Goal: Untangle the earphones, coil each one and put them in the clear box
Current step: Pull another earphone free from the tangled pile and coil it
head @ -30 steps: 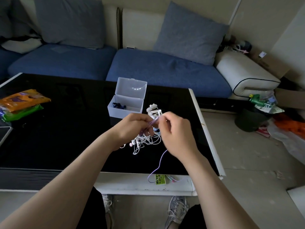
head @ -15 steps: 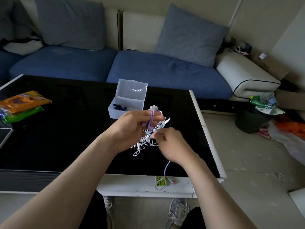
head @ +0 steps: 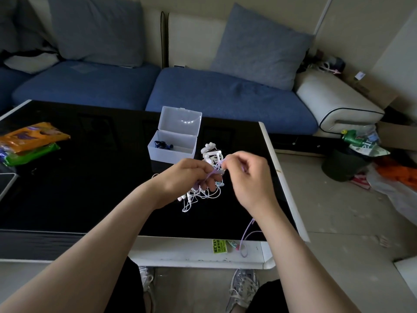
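My left hand grips a small coil of the purple earphone cable above the black table. My right hand pinches the same cable just to the right of it. The loose purple end trails under my right forearm and hangs over the table's near edge. A tangle of white earphones lies on the table under both hands. The clear box stands open behind my hands, lid up, with a dark blue earphone inside.
Orange and green snack packets lie at the table's left. A tablet corner shows at the far left edge. A blue sofa runs behind the table. A dark bin and litter sit on the floor to the right.
My right hand has risen from below the coil to its right side, drawing the purple cable up. The hanging end is shorter and has shifted right along the table edge.
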